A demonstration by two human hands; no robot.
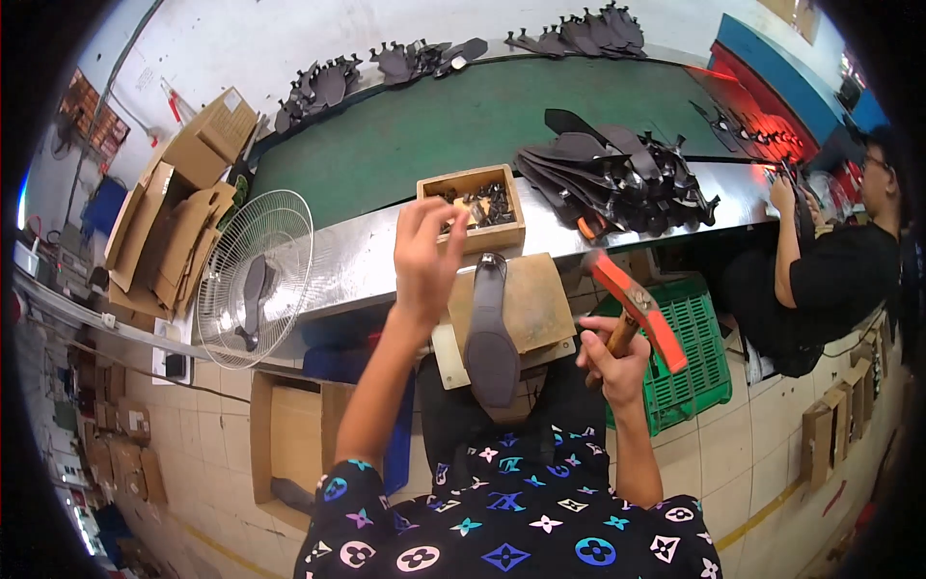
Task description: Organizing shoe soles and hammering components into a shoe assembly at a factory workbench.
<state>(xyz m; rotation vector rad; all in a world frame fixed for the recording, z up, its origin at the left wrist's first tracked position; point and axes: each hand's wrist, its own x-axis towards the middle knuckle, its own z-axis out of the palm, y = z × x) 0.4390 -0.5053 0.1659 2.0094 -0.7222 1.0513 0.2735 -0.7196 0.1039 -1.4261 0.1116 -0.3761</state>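
My left hand [424, 259] is raised in front of the wooden box [473, 241], its fingers apart and partly covering the box's left side. I make out nothing held in it. Small black heel pieces [494, 205] fill the box. My right hand [617, 365] is closed round the wooden handle of a hammer [656, 326] with an orange-red head, held up to the right of the board. A dark grey shoe sole [491, 338] lies lengthwise over a worn wooden board [540, 304] at my lap, its black heel end [490, 261] pointing away from me.
A pile of grey soles with heels [617, 174] lies on the metal bench edge [362, 270], beside a green conveyor belt [386, 135]. A wire fan guard [256, 280] and cardboard [164, 241] stand left. A green crate [685, 386] and a co-worker [820, 261] are right.
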